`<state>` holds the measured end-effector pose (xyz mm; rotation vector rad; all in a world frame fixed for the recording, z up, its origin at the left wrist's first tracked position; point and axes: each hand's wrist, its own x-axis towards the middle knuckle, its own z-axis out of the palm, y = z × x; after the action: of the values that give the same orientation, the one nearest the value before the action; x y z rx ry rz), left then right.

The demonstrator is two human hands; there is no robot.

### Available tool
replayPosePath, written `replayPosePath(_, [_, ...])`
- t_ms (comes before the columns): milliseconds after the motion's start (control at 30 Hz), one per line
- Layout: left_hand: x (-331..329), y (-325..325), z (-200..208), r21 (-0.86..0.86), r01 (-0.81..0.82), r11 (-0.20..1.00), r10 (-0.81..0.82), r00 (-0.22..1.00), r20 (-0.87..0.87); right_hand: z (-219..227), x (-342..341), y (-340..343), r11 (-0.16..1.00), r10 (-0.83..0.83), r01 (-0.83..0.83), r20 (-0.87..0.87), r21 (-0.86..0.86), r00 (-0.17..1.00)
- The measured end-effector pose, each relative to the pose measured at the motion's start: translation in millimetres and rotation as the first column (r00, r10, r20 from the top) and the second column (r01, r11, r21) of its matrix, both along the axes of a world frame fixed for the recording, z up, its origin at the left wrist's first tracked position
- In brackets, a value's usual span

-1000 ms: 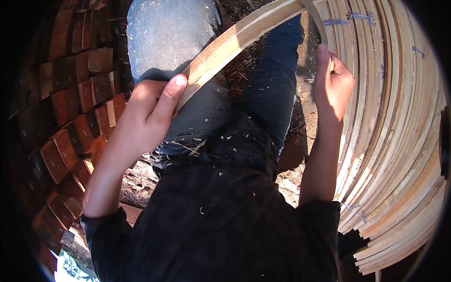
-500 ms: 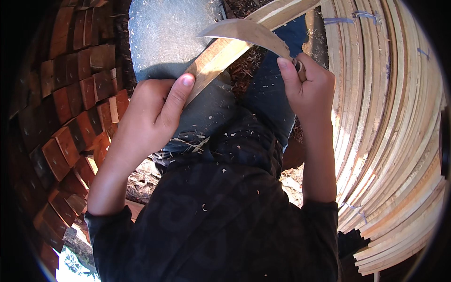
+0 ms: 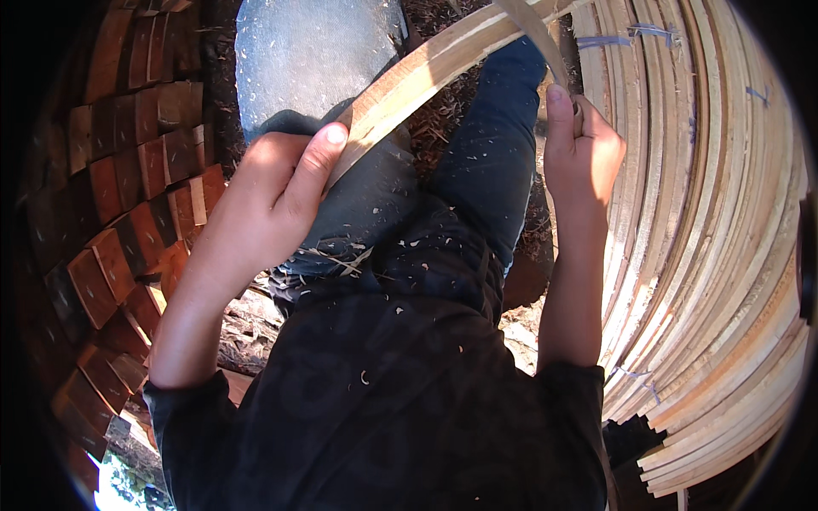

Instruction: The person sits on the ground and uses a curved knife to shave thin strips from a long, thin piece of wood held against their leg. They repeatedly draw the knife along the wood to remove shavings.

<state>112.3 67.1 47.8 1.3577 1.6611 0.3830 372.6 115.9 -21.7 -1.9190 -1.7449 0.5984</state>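
My left hand (image 3: 285, 192) grips the near end of a long pale wooden strip (image 3: 417, 81), thumb pressed along its upper face. The strip slants away to the upper right, over my legs, and runs out at the top of the view. My right hand (image 3: 584, 145) is closed around the handle of a sickle (image 3: 538, 36). Its curved blade crosses the strip near the top edge; its tip is out of view. Whether the edge touches the wood I cannot tell.
Long light wooden strips (image 3: 682, 213) are stacked at my right, some with blue marks. Stacked reddish-brown wood blocks (image 3: 111, 255) rise on my left. Wood shavings lie on my jeans (image 3: 319, 60), my dark shirt (image 3: 383, 400) and the ground between my legs.
My right hand has moved the sickle up and to the right along the strip, away from my left hand. My left hand keeps hold of the strip's near end and has barely shifted.
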Motion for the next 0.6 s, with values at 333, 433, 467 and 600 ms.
replayPosePath(333, [2.0,5.2,5.8,-0.087,0.035,0.996,-0.035,0.999,0.006,1.4,16.0,29.6,0.994,0.068,-0.078,0.126,0.079,0.99])
replayPosePath(433, [6.1,3.0,2.2,0.029,0.004,1.0,-0.005,1.0,0.004,12.0,-2.3,17.1,0.991,0.11,-0.115,0.087,0.065,0.99])
replayPosePath(467, [6.0,1.2,-2.8,0.083,0.011,0.996,-0.012,1.0,0.011,14.7,-8.2,8.9,0.979,0.182,-0.192,0.132,0.067,0.974])
replayPosePath(600, [2.1,-0.3,1.5,-0.027,0.015,1.0,-0.015,1.0,-0.006,10.4,-10.0,8.5,0.971,0.216,-0.227,0.131,0.079,0.968])
